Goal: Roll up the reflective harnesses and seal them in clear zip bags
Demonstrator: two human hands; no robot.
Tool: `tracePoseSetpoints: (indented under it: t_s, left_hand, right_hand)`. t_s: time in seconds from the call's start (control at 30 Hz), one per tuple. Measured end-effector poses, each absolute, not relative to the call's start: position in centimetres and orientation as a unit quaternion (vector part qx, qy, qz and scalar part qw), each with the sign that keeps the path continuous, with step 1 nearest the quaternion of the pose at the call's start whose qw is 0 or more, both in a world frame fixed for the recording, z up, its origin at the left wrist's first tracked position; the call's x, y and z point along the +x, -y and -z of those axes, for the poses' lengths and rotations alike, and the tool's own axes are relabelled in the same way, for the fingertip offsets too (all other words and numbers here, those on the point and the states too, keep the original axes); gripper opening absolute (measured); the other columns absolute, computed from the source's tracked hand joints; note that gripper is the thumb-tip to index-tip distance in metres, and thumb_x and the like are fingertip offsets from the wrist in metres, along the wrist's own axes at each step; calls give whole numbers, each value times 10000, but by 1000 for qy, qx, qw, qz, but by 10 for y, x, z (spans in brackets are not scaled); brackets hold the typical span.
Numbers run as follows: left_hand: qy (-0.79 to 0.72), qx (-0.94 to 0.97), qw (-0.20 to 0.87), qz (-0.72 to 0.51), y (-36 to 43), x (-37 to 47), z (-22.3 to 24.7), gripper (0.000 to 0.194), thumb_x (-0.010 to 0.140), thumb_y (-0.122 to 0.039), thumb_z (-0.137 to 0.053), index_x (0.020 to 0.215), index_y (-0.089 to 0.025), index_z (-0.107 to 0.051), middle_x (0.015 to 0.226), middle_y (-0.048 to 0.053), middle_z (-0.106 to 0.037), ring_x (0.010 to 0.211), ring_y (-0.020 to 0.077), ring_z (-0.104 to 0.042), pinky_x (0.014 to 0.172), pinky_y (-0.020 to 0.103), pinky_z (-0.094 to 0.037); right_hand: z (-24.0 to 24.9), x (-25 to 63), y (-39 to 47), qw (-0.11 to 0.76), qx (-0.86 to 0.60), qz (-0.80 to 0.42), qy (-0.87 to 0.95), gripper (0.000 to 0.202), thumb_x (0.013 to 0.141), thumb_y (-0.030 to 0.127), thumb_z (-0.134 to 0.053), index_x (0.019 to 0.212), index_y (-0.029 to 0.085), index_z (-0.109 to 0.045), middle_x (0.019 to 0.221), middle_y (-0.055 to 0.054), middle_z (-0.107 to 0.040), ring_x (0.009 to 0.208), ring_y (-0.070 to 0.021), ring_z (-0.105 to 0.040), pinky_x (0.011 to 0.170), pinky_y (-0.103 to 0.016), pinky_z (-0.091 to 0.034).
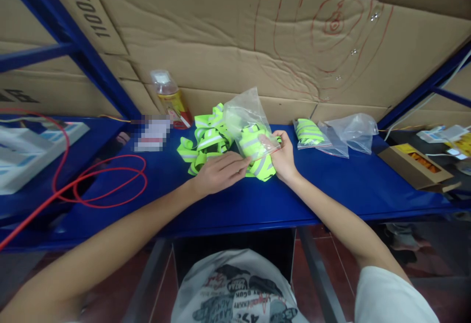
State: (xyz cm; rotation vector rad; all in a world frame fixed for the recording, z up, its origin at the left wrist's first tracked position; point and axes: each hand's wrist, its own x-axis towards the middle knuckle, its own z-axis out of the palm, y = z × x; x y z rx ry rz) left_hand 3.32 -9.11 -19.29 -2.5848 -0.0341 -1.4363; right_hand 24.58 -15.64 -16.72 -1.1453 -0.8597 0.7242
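Note:
My left hand (222,172) pinches the edge of a clear plastic bag (247,112) at the middle of the blue table. A bundle of neon-yellow reflective strap (254,139) is partly inside that bag, with part of it sticking out below the opening. My right hand (282,156) is closed round the right side of this bundle, its fingers partly hidden by the bag. Just left of the bag, more loose reflective straps (208,134) lie in a tangled heap. A packed bag of folded strap (309,132) rests to the right.
Flat clear bags (355,131) lie on the blue table (235,212) at the right, near an opened cardboard box (415,168). A bottle (171,99) stands at the back left. Red cable (110,170) coils on the left. Cardboard (206,33) walls off the back.

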Motion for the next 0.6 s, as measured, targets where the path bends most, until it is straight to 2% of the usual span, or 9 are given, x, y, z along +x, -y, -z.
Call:
tracePoseSetpoints:
  t_s: [0.1,0.23,0.37,0.47,0.6]
  left_hand:
    - [37,-875,48,480,89,33,191,251,1147,-141,-670,1360,-246,-750,1005,29,-841,890,163,-809,859,311,-722]
    - [2,-863,85,499,91,32,186,357,1085,-79,-727,1414,-218,-720,999,38,-838,862,171,-796,840,306,-714]
    - [-23,-857,103,504,95,32,192,375,1054,-59,-751,1410,-173,-729,974,47,-821,844,176,-783,861,312,-706]
    - [-49,-857,117,500,94,31,200,400,1047,-87,-782,1440,-145,-736,1025,74,-829,910,199,-797,933,342,-713]
    - [-43,-890,62,450,91,30,200,427,1085,-108,-716,1493,-230,-744,1043,58,-805,969,206,-802,943,353,-720]
  right_hand:
    - [167,245,156,687,-497,-397,352,803,573,725,-1066,965,308,-503,792,70,-701,684,-170,-662,657,-320,-579]
    - [169,244,156,677,-490,-444,323,803,575,784,-1032,971,303,-525,776,62,-730,705,-201,-726,679,-344,-627]
    - [175,242,156,680,-503,-417,333,777,615,822,-997,978,310,-539,719,72,-686,663,-204,-700,617,-329,-579]
    - [180,239,155,676,-512,-396,351,777,621,847,-981,993,312,-559,695,79,-653,628,-191,-650,577,-311,-524]
    - [187,239,153,686,-512,-369,361,748,670,854,-944,984,312,-534,711,81,-626,642,-171,-603,604,-294,-522]
